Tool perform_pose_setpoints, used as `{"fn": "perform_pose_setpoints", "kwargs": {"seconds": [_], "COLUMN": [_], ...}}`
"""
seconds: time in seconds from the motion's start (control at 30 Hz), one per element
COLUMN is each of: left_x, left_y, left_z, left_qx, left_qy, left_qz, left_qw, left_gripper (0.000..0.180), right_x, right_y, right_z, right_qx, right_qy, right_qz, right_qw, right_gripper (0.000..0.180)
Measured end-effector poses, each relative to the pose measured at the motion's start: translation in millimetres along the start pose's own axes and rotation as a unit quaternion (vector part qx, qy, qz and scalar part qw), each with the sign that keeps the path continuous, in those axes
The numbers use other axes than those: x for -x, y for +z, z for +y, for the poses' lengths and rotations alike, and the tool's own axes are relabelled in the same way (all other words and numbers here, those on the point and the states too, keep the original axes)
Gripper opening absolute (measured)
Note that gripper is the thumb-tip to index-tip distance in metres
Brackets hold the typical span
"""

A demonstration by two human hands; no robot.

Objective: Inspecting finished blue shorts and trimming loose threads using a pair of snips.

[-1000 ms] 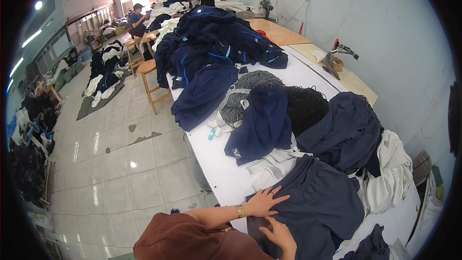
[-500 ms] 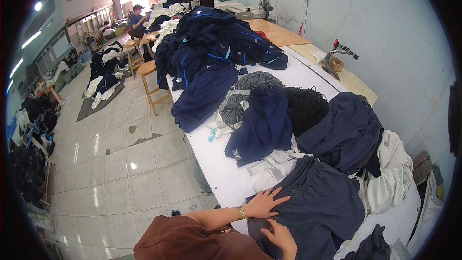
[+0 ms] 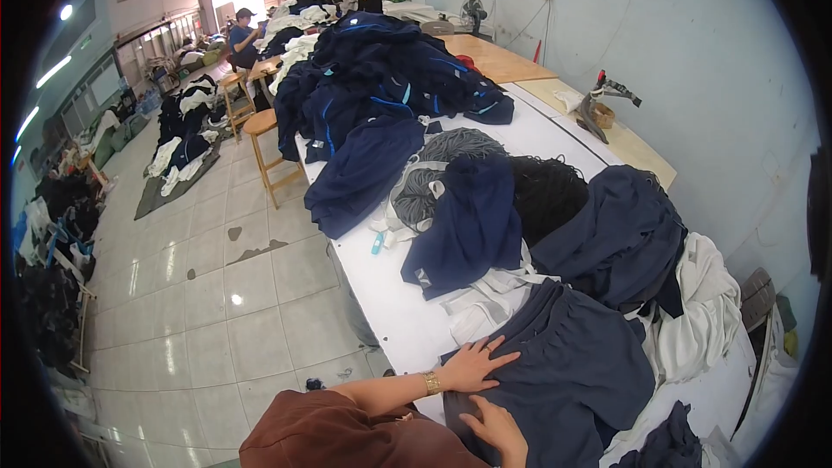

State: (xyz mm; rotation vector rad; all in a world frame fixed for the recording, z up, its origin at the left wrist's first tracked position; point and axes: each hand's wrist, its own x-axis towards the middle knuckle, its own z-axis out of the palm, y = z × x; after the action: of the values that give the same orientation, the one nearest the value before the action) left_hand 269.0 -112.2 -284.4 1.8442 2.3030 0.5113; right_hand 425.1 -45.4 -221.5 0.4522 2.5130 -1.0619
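Long and white, the table (image 3: 390, 312) runs down a tiled workshop, heaped with clothing. At its near end lies a dark navy garment (image 3: 563, 373), soft and finely creased, spread almost flat. The left hand (image 3: 472, 366) lies open on its near edge, fingers splayed and gripping nothing; the right hand (image 3: 496, 429) rests loosely open just below, touching the same cloth. The step appears to be smoothing; the next move likely calls for even, flat pressure outward. Beyond lie white fabric (image 3: 485, 303), grey knit (image 3: 433, 182) and navy heaps (image 3: 390, 78).
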Motion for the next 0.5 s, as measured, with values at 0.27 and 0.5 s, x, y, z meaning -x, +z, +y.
{"fn": "perform_pose_setpoints", "kwargs": {"seconds": [0.27, 0.5], "left_x": [-0.9, -1.2], "left_y": [0.4, -6.1], "left_z": [-2.3, 0.4], "left_qx": [-0.002, -0.01], "left_qy": [-0.008, -0.004], "left_qz": [-0.003, 0.015], "left_qw": [1.0, 1.0], "left_gripper": [0.078, 0.077], "right_x": [-0.3, 0.4], "right_y": [10.2, 20.7], "right_z": [-10.5, -11.4], "right_qx": [0.003, 0.034], "right_qy": [-0.006, -0.027], "right_qz": [-0.013, 0.021], "right_qw": [1.0, 0.999], "right_gripper": [0.053, 0.051]}}
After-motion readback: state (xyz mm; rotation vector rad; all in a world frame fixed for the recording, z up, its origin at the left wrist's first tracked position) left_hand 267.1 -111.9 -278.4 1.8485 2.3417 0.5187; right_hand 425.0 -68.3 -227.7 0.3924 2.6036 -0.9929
